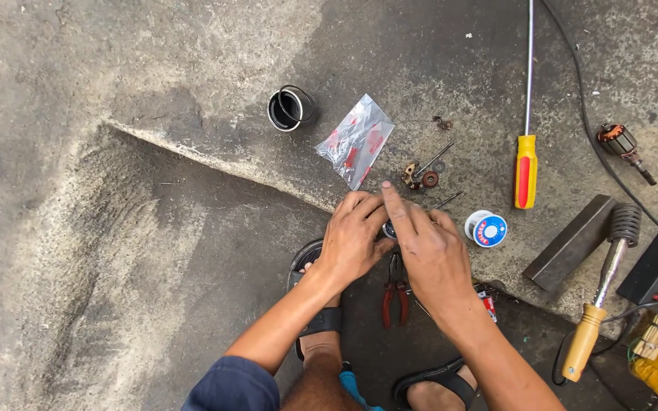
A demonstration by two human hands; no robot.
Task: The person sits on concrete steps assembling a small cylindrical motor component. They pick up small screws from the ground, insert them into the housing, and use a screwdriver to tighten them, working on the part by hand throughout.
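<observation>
Low over the concrete floor, my left hand (354,237) and my right hand (425,245) meet around a small round metal part (389,229), mostly hidden between the fingers. The right index finger points forward over it. Red-handled pliers (395,293) lie on the ground just beneath the hands. A small spool of solder wire with a blue label (487,228) sits right of my right hand. Just beyond the fingertips lie small rusty metal parts with a screw (422,174), and a clear plastic bag with red print (356,141).
A black ring-shaped housing (290,109) stands farther back. A yellow-and-red screwdriver (526,152), a motor armature (621,144), a dark metal bar (573,242), a wooden-handled soldering iron (602,293) and a black cable lie to the right. My sandalled feet (321,327) are below.
</observation>
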